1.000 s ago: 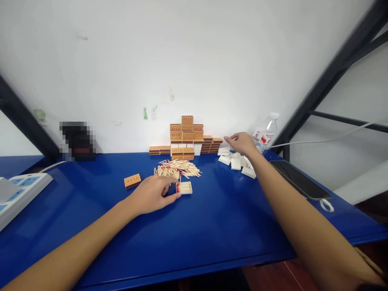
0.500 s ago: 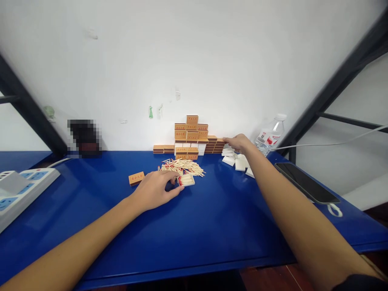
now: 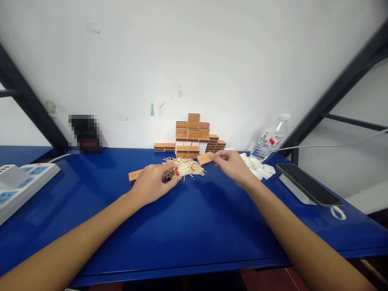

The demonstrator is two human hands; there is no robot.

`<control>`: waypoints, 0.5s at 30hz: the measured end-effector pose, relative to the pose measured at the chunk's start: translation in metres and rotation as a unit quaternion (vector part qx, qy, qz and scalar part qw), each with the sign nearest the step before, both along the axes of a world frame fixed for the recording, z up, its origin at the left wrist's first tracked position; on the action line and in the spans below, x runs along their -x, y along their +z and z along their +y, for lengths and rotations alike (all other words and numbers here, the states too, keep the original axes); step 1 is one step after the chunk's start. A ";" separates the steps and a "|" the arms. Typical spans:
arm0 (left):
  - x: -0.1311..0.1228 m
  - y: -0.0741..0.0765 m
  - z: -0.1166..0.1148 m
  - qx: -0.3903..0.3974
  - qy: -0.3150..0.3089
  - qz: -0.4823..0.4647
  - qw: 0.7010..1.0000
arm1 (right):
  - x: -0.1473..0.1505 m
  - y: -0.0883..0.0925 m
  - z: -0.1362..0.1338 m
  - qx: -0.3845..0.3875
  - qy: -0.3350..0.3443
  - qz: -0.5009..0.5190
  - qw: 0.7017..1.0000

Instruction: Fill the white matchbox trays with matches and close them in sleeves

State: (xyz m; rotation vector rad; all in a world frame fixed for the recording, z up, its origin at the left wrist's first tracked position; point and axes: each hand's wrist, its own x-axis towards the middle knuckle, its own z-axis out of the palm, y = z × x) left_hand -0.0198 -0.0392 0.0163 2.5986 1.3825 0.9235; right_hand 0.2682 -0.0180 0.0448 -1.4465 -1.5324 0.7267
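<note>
Between the thumb and fingers of my left hand (image 3: pixel 156 180) is a white tray filled with red-tipped matches (image 3: pixel 183 169). My right hand (image 3: pixel 228 163) pinches an orange matchbox sleeve (image 3: pixel 205 158) by its right end, just right of the tray. Loose matches (image 3: pixel 197 167) lie in a pile behind and around the tray. Another orange matchbox (image 3: pixel 134 175) rests on the table, partly hidden by my left hand. Against the wall stand stacked matchboxes (image 3: pixel 193 133). White empty trays (image 3: pixel 257 167) are heaped to the right of my right hand.
A water bottle (image 3: pixel 270 137) leans at the back right, with a phone (image 3: pixel 309 184) on a white box in front of it. A power strip (image 3: pixel 26 182) lies at the left on the blue table (image 3: pixel 182 234). A blurred dark object (image 3: pixel 86 133) stands at the back left.
My right hand has come from the stack at the right towards the tray, bringing an orange sleeve off it. My left hand has raised the match tray slightly.
</note>
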 end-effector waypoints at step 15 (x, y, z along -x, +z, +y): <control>0.003 0.007 0.002 0.007 -0.015 -0.032 0.999 | 0.018 -0.017 -0.013 0.037 0.204 0.022 0.978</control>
